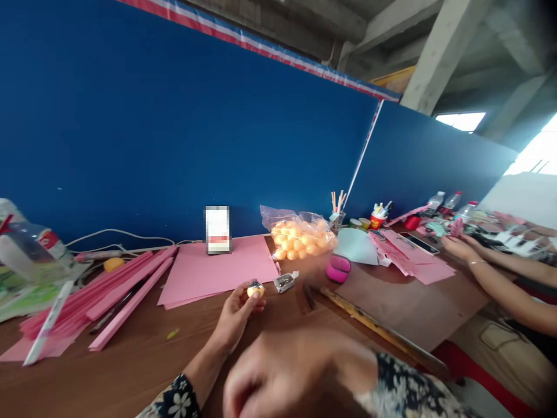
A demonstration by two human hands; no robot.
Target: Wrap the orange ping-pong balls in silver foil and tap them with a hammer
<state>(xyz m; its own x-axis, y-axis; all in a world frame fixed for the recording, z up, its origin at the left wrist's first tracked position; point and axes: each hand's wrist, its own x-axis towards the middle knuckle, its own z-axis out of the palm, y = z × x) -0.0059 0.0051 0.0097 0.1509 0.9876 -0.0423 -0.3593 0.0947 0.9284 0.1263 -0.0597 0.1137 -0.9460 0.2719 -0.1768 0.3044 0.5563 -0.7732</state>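
Note:
Between the thumb and fingers of my left hand [241, 310] is a small yellow-orange ball [256, 290] with a dark, shiny patch on top. It looks like the balls in the clear plastic bag [302, 235] behind it. Just right of that hand lies a small clear packet [285, 282] of dark, silvery bits. My right hand [291, 371], slightly blurred, is close to the camera above the table's near side. Its fingers curl in, and whatever they may hold is hidden.
Pink sheets [217, 273] lie behind my left hand, near a propped-up, blurred-out phone [218, 230]. Folded pink strips [130, 290] and a plastic bottle [39, 244] are at left. A magenta case [338, 269] and a wooden stick [374, 325] lie right. Another person's hands [461, 247] work far right.

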